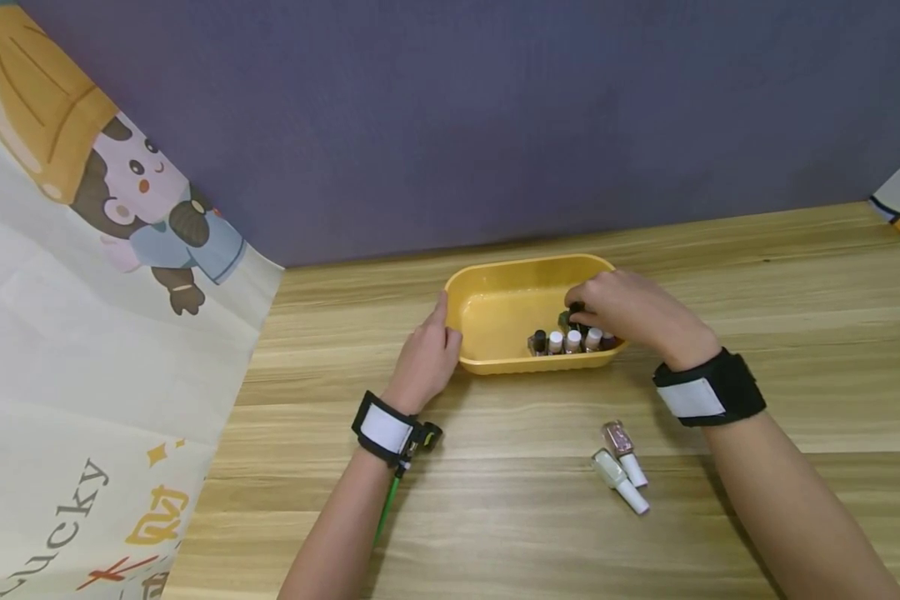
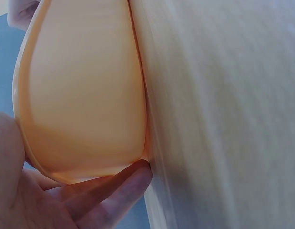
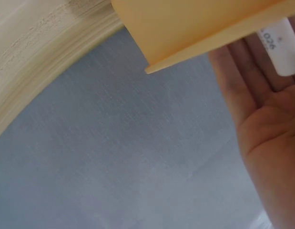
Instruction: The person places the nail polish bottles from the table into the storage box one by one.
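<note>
A yellow plastic basin (image 1: 495, 321) sits on the table. My left hand (image 1: 426, 362) grips its left end; in the left wrist view the thumb is at the rim and the fingers (image 2: 121, 195) lie against the outer wall. Over the right end, my right hand (image 1: 637, 312) reaches inside and pinches a nail polish bottle (image 1: 565, 320) with a dark cap, mostly hidden by the fingers. Along the near wall stand several nail polish bottles (image 1: 573, 342), with white or black caps. One white cap (image 3: 280, 50) printed "026" shows before my right palm.
Two nail polish bottles with white caps, one pinkish (image 1: 618, 440) and one pale green (image 1: 610, 469), lie on the wooden table (image 1: 510, 500) in front of the basin. A dark blue-purple panel (image 1: 495, 125) stands behind; a printed cloth (image 1: 120, 358) hangs at left.
</note>
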{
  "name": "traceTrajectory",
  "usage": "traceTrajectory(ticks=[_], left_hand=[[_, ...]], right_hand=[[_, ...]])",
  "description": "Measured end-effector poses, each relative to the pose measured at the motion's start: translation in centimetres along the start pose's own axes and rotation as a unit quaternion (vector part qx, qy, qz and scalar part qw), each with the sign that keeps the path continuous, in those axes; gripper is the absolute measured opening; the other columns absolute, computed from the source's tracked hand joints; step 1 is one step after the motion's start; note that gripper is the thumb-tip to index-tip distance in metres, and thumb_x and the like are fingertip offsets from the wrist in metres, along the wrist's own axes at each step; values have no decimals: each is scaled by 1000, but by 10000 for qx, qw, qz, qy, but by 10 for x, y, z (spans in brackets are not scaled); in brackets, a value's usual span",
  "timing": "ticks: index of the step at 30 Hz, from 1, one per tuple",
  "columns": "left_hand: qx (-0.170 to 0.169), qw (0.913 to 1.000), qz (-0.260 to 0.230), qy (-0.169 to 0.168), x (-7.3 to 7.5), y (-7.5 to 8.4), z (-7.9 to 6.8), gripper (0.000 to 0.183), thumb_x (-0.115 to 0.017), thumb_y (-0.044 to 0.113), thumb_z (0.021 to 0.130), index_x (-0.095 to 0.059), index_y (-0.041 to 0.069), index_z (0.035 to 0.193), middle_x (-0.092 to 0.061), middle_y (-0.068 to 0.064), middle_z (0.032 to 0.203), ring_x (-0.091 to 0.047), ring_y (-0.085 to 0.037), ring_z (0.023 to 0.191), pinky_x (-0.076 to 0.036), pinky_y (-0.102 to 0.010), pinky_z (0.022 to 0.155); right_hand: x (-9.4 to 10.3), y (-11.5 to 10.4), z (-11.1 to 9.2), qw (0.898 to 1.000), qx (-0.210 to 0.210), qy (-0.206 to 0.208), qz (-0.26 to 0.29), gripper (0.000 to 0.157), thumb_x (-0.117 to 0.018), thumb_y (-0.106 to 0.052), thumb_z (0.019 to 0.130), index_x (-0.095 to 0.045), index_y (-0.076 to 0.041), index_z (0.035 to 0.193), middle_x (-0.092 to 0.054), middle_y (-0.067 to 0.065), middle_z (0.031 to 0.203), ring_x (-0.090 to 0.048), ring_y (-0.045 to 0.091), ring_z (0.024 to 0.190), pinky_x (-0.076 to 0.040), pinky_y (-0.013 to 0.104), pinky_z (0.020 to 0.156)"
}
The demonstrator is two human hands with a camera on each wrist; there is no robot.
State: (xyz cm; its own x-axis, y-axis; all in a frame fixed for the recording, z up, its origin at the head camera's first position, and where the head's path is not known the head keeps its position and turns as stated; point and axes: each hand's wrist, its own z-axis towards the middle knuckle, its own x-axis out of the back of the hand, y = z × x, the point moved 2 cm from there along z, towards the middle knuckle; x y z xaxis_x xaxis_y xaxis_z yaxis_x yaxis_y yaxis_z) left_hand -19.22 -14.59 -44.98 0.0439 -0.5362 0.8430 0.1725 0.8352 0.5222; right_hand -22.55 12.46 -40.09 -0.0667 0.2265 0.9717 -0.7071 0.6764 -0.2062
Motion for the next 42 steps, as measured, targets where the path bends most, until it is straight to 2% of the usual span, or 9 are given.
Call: traceTrajectory(ticks=[12,24,30,36,42], left_hand=[[-54,10000,10,6,-1,-1,0,60,-35,24,93,-14,8,148,-45,-3,72,-41,-14,47,-38,-28,46],[-55,10000,-6,8,1,0,-1,60,-34,24,94,-10,14,148,-45,-4,72,-40,-15,47,-38,-28,46],[-75,10000,-6,7,1,1,-1,60,-34,24,94,-10,12,148,-45,-4,72,-41,-15,47,-38,-28,47],[-54,10000,-23,-26,0,2,0,60,-34,25,94,-11,10,148,-45,-4,72,-42,-15,47,-38,-28,47],[-54,10000,-22,-19,1,1,-1,60,-33,25,94,-10,12,148,-45,-4,73,-42,-15,48,-39,-28,48]], right_hand=[[15,-9,-7,9998,-75,201,-58,12,-63,-14,83,-68,-9,93,-62,-2,78,-48,2,57,-44,26,56],[21,-14,-17,9994,7,326,-73,8,-63,-15,83,-67,-11,89,-62,-4,78,-49,3,60,-42,26,56],[29,-20,-25,9993,31,342,-113,7,-60,-16,85,-62,-15,79,-50,-8,67,-41,6,57,-36,27,54],[38,-23,-35,9987,-42,505,-101,8,-63,-17,83,-67,-13,88,-59,-6,76,-47,4,62,-42,27,57],[40,-27,-44,9987,-19,476,-180,5,-65,-16,81,-67,-14,86,-59,-7,76,-49,3,63,-43,26,57]])
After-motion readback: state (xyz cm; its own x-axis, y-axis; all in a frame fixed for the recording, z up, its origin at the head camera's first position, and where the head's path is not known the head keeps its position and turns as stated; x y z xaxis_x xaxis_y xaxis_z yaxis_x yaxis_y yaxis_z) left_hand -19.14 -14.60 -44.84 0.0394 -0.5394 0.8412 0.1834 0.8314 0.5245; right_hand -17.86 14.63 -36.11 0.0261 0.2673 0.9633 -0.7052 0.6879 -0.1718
